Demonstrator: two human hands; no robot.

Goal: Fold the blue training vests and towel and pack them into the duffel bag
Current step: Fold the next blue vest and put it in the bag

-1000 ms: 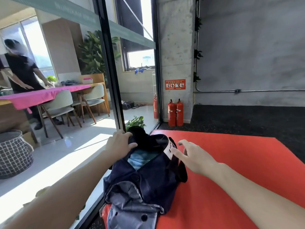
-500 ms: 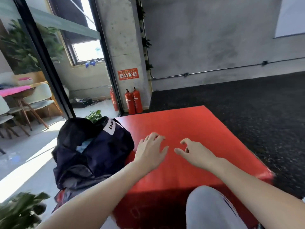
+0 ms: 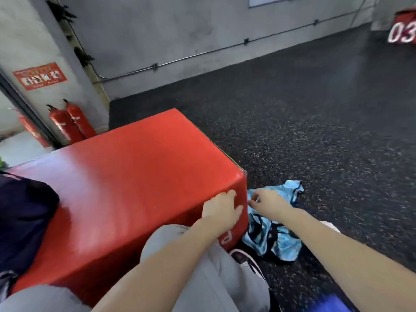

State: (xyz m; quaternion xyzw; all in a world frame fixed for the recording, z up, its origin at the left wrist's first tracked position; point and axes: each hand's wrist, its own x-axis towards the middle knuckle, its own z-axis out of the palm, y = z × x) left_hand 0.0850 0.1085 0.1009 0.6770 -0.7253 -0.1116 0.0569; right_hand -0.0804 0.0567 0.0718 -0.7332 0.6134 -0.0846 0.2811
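Blue training vests point(image 3: 273, 235): light blue, shiny cloth with dark trim, crumpled in a loose heap on the dark speckled floor point(image 3: 326, 136), just beside the near right corner of the red box point(image 3: 135, 176). How many pieces make up the heap cannot be told.

Duffel bag point(image 3: 22, 221): dark navy, soft, resting on the box top at its left edge, partly cut off by the frame.

Writing: white "03" on a red object point(image 3: 403, 33) far right; part of a white letter, possibly a "P", on the box's near side; red wall notice point(image 3: 40, 75) far left, text blurred.

Left hand point(image 3: 221, 210): fingers spread flat on the box's near right corner.

Right hand point(image 3: 267, 200): over the vests, fingers slightly curled; contact with the cloth cannot be told.

Two red fire extinguishers point(image 3: 69, 122): standing far left against the wall.
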